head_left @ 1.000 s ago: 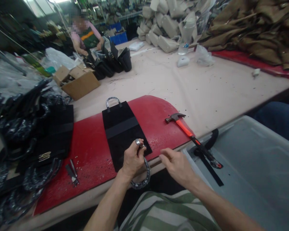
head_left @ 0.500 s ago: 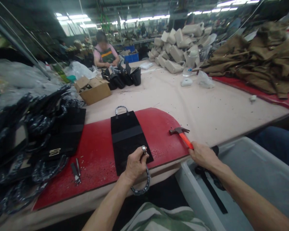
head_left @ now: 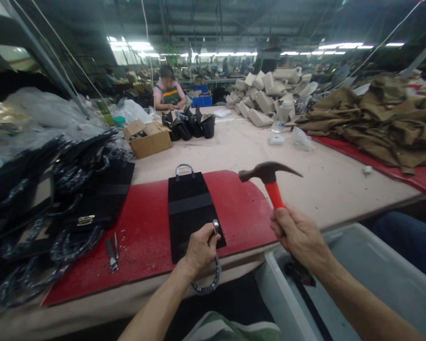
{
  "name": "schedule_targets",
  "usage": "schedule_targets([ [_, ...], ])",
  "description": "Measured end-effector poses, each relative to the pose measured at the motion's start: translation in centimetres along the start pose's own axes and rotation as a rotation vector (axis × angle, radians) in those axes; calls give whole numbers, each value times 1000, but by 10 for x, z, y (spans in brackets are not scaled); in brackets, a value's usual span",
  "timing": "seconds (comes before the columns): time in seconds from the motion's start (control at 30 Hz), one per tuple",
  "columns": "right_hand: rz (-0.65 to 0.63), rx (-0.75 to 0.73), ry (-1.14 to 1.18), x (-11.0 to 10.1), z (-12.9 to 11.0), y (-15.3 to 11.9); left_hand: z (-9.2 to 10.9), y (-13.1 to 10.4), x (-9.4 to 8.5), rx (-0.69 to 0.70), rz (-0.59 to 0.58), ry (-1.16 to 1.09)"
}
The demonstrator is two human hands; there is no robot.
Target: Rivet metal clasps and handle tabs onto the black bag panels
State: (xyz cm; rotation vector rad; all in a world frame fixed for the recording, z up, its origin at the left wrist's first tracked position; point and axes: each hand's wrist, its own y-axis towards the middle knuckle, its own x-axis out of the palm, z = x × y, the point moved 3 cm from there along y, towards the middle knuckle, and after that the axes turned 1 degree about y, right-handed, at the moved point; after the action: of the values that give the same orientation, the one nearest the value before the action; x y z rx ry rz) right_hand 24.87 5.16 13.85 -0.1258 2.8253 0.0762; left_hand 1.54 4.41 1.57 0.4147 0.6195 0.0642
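Two hands busy | right hand (head_left: 298, 234) clenched on raised hammer (head_left: 270, 177) | left hand (head_left: 200, 246) pinching metal fitting (head_left: 216, 224) at black panel (head_left: 191, 213)

Bag factory floor.
Long worktable (head_left: 255, 147), stacked beige bags (head_left: 266, 94), brown fabric pile (head_left: 376, 118), strip lights, co-worker (head_left: 168, 92) at far end.

Pale table (head_left: 305, 161) with red mat (head_left: 145, 227), cardboard box (head_left: 147, 139), brown fabric heap (head_left: 376, 113).
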Motion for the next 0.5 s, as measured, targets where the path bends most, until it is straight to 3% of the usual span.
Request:
schedule_targets([
  [0.1,-9,-330,-400,2,-33,-11,-1,0,1,-6,-2,-15],
  [0.23,-253,-410,-824,10,-54,-14,-3,-1,3,17,-2,-16],
  [0.3,-178,-459,-755,6,-72,-14,-5,-2,4,16,12,-12],
  [0.4,218,-549,-452,-4,-92,-18,-8,-2,5,5,20,1],
  [0.43,272,-564,-417,-3,-91,-20,-8,-2,5,0,17,5],
  [0.47,243,-561,-453,1,-86,-22,-8,-2,5,-3,8,6],
  [0.5,120,-536,-543,8,-77,-22,-7,-2,5,-5,2,8],
])
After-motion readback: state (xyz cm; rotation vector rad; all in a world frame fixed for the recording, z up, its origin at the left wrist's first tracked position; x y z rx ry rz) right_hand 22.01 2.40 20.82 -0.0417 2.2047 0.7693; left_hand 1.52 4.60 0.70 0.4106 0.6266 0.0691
